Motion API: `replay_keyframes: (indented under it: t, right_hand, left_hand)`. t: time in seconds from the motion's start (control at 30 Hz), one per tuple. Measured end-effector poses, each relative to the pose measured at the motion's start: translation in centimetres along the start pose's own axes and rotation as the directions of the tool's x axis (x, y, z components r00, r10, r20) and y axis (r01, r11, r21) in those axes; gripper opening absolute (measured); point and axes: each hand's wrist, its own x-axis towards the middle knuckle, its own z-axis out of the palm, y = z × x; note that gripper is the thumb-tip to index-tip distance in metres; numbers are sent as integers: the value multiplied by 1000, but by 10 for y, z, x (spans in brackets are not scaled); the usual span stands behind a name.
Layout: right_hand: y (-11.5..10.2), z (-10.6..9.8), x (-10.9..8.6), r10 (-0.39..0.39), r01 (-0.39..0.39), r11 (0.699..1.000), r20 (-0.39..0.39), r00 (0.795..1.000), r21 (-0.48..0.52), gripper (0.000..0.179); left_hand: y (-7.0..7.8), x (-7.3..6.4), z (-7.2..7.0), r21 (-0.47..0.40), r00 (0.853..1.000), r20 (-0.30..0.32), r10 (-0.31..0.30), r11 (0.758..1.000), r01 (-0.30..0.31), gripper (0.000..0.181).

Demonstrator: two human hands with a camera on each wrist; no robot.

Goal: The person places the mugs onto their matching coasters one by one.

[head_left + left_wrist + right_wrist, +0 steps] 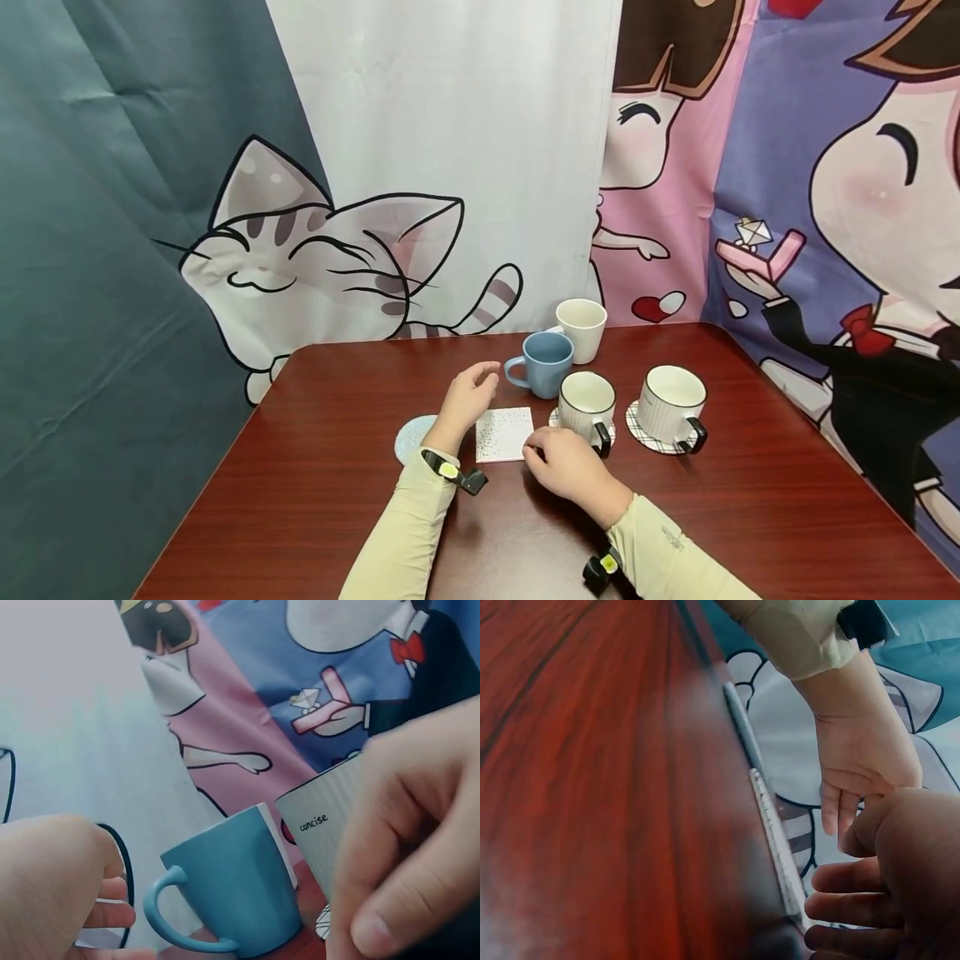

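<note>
In the head view a white speckled square coaster [504,435] lies on the table between both hands. My left hand [468,400] is raised over its upper left side, fingers loosely bent and holding nothing. Beside the coaster's right edge is my right hand [567,463], its fingers relaxed; the right wrist view shows the fingers [847,907] close to the coaster's edge, and whether they touch it I cannot tell. A blue mug [548,364] stands just beyond the left hand. Partly hidden behind the left wrist lies a round light-blue coaster [411,437].
Two white ribbed mugs with black handles stand at the right: one mug [587,400] near the right hand, the other mug [672,402] farther right, each on a round patterned coaster. A white mug [583,329] stands behind the blue one. A cartoon curtain [465,125] hangs behind the table [300,467].
</note>
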Motion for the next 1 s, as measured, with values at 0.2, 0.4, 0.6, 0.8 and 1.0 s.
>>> replay_keyframes:
  t: [0.2, 0.4, 0.6, 0.8, 1.0]
  right_hand:
    - [5, 5, -3, -59, 59, 998, 3, 998, -26, 10]
    - [10, 9, -5, -67, 67, 997, -11, 998, -38, 8]
    - [13, 11, -6, -75, 74, 996, -28, 997, -53, 7]
    - [17, 15, -7, -90, 85, 994, -82, 993, -66, 6]
    - [19, 18, -6, -96, 90, 994, -97, 991, -63, 8]
  left_hand:
    - [-1, 11, 14, -127, 998, 17, -63, 990, 65, 40]
    - [0, 22, 28, -143, 997, 28, -78, 986, 81, 43]
    - [0, 38, 38, -271, 987, 50, -150, 949, 158, 40]
    - [-1, 53, 42, -361, 958, 150, -245, 888, 284, 44]
    - [-5, 61, 40, -381, 936, 246, -254, 862, 334, 43]
